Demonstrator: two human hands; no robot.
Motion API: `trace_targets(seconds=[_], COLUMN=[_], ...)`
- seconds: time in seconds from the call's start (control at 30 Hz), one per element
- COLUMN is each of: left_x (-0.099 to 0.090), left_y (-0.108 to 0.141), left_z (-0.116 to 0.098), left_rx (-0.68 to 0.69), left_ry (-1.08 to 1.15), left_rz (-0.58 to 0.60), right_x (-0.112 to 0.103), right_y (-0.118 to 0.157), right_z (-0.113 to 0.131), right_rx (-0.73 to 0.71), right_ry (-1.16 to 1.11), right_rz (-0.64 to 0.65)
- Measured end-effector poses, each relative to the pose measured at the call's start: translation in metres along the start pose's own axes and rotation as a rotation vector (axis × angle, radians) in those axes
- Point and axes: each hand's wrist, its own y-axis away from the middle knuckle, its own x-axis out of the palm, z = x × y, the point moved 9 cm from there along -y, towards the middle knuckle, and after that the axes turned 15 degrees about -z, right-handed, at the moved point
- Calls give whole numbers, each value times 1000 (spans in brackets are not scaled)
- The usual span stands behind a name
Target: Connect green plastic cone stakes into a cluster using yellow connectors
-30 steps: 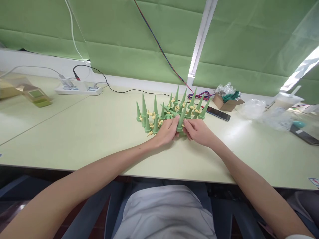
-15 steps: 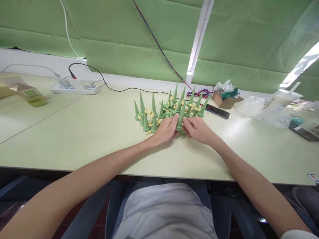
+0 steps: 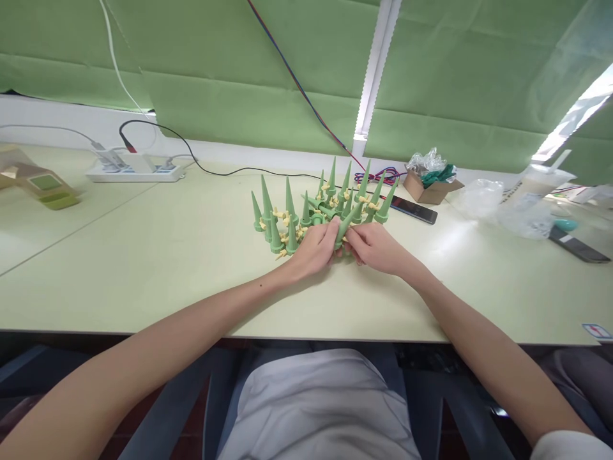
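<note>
Several green cones (image 3: 290, 201) with small yellow pieces at their bases stand in a cluster on the table, a few lying on their sides in the middle. At the cluster's front, my left hand (image 3: 317, 248) is closed round the base of a green cone (image 3: 345, 227), which tilts to the right. Close beside it on the right, my right hand (image 3: 371, 246) is pinched at the same cone's base, where a bit of yellow shows at the fingertips. Most of what lies between the fingers is hidden.
Behind the cones on the right lie a phone (image 3: 414, 209) and a small cardboard box (image 3: 428, 188). Farther right are a cup (image 3: 536, 185), plastic bags and another phone (image 3: 579, 245). A power strip (image 3: 136, 171) and a package (image 3: 45, 185) lie at the left.
The cone in my left hand has gone from nearly upright to leaning right. The whole view has shifted slightly, with both hands still together.
</note>
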Motion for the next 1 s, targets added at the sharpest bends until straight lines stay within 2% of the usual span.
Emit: trace_targets(seconds=[0.17, 0.37, 0.6, 0.9, 1.0], left_x=[-4, -12, -14, -14, -15], left_y=[-3, -2, -1, 0, 0], left_z=[-7, -17, -18, -20, -21], left_rx=[62, 130, 152, 184, 193], left_ry=[-45, 33, 40, -4, -11], left_rz=[-47, -130, -189, -197, -201], right_x=[5, 10, 19, 28, 28], right_y=[1, 1, 3, 7, 7], right_z=[-3, -9, -12, -11, -13], right_rx=[46, 197, 324, 427, 445], right_ry=[-93, -499, -749, -901, -907], right_rz=[6, -54, -35, 31, 11])
